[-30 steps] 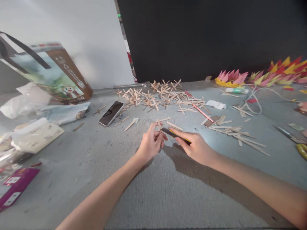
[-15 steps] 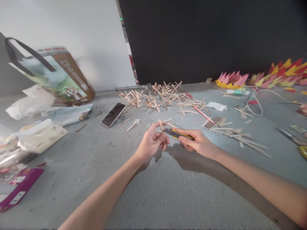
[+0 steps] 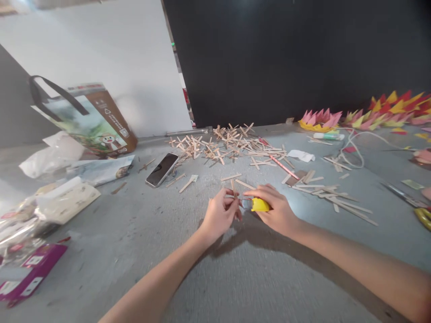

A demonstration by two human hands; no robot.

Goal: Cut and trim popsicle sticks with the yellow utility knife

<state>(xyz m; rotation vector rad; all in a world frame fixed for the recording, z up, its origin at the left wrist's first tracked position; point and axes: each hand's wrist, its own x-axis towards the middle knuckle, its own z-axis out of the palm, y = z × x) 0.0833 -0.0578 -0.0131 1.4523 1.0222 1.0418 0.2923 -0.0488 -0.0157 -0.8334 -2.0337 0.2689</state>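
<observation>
My left hand [image 3: 218, 214] pinches a wooden craft stick [image 3: 233, 185] between thumb and fingers, the stick's upper end pointing up and away. My right hand [image 3: 281, 215] is wrapped round a yellow and black utility knife [image 3: 260, 205], whose front end meets the stick close to my left fingertips. Whether the blade cuts into the wood I cannot tell. Just beyond both hands, loose craft sticks [image 3: 230, 177] lie on the grey surface [image 3: 202, 278].
A heap of crossed craft sticks [image 3: 218, 146] spreads at the back. A phone [image 3: 162, 169] and printed bag [image 3: 90, 121] stand left, with plastic packaging [image 3: 67, 202]. Rightward lie a red pencil [image 3: 283, 167], glue stick [image 3: 328, 136], scissors [image 3: 422, 217] and paper crown [image 3: 321, 120].
My right hand has turned the utility knife so its yellow side shows instead of its black length. The stick now sits lower and more upright in my left hand.
</observation>
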